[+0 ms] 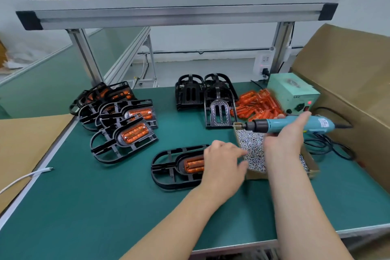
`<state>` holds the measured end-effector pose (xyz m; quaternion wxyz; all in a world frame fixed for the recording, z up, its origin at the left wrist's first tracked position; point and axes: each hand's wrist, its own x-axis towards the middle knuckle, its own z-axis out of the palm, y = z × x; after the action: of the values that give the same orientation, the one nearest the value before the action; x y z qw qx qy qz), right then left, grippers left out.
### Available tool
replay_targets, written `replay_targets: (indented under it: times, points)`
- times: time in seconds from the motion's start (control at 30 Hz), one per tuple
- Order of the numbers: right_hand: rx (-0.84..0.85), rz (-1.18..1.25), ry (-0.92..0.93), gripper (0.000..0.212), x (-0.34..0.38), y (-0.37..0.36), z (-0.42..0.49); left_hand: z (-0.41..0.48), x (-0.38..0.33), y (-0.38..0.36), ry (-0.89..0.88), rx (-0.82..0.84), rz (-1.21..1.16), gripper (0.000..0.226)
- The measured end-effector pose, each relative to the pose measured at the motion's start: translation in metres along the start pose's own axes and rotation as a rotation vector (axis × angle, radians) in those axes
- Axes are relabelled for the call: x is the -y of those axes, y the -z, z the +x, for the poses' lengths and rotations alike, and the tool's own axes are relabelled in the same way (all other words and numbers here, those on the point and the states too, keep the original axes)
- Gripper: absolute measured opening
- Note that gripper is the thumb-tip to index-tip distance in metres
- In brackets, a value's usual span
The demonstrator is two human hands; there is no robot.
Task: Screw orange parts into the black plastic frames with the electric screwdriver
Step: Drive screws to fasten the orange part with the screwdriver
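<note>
A black plastic frame with an orange part set in it lies on the green mat in front of me. My left hand covers the frame's right end, fingers reaching toward the box of silver screws. My right hand grips the teal electric screwdriver above the screw box, its bit pointing left. Whether the left fingers hold a screw is hidden.
Several frames with orange parts are stacked at the left. Empty black frames and a pile of loose orange parts sit at the back. A green power box, cables and a cardboard box stand at the right.
</note>
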<state>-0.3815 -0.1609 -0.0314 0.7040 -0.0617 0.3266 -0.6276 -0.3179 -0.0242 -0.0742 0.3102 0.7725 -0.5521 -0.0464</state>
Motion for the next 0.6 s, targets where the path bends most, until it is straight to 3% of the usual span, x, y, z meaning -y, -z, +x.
replay_targets:
  times: [0.13,0.3,0.37,0.47,0.6]
  points:
    - [0.011,0.01,-0.026,0.042,0.002,0.001,0.002,0.015,-0.022,-0.021,-0.063,0.08,0.199,0.021]
    - [0.019,0.004,-0.04,0.049,0.003,0.003,0.001,0.037,-0.041,-0.021,0.04,0.191,0.385,0.008]
    - [0.007,0.005,-0.045,0.041,0.003,0.003,-0.001,0.042,-0.043,-0.021,0.048,0.195,0.399,0.005]
    - [-0.009,-0.007,-0.055,0.035,0.003,0.001,-0.003,0.04,-0.039,-0.025,0.015,0.147,0.325,0.015]
    - [0.004,-0.028,-0.057,0.038,0.001,0.001,-0.002,0.03,-0.029,-0.029,0.03,0.051,-0.004,0.015]
